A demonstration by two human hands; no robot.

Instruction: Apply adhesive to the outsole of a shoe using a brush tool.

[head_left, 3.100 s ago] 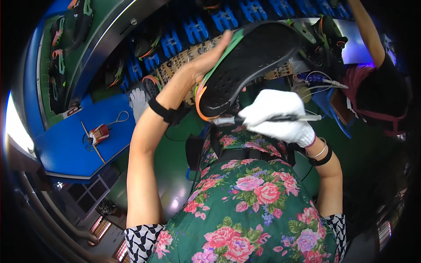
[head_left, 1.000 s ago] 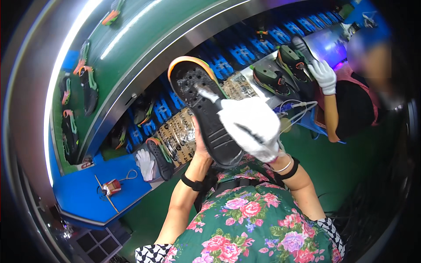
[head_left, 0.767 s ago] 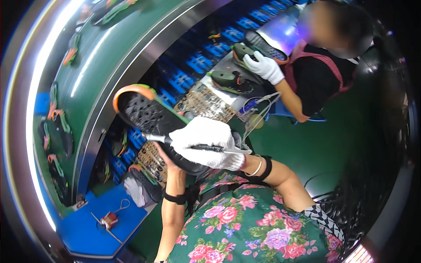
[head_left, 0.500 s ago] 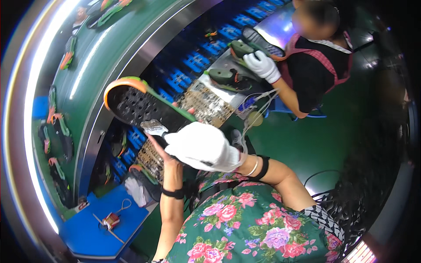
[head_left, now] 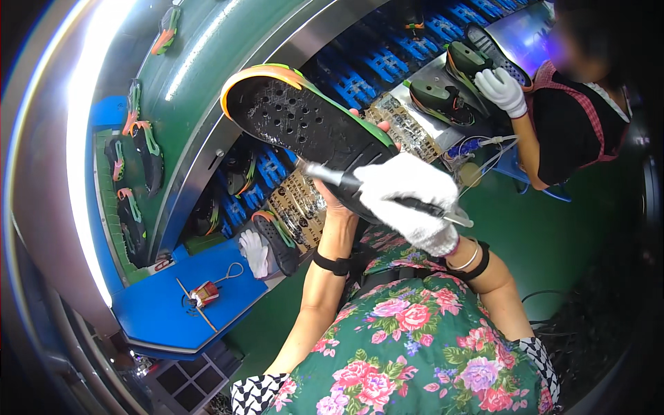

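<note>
Between the bare fingers of the left hand [head_left: 335,199], the black shoe sole [head_left: 301,128] is held aslant, its hole-dotted heel end pointing up and to the left. The left fingers are clamped on it: the thumb side lies along its near edge, and fingertips [head_left: 384,126] show past its far edge, the rest of them hidden behind. An orange and green rim runs round the sole's end and along its far side, above the fingers.

To the right of those fingers is the right hand [head_left: 411,197], in a white knitted glove. Its fingers are closed together on a brush [head_left: 330,175] — pale bristles, dark neck, pale handle end poking out behind the palm. The bristles reach leftward, over the sole's near edge and just beside the left thumb; whether they touch the surface I cannot tell.

Below and left of the left fingers, near the wrist, a second sole [head_left: 275,242] lies with a white glove [head_left: 254,252] beside it. Farther left is the blue tabletop [head_left: 166,318], bearing a red container [head_left: 205,294] with a thin stick by it. Beyond the fingers stand blue racks [head_left: 387,63]. Well to the right of them, a co-worker's gloved hand [head_left: 503,91] is near some dark shoe pieces [head_left: 443,100].
</note>
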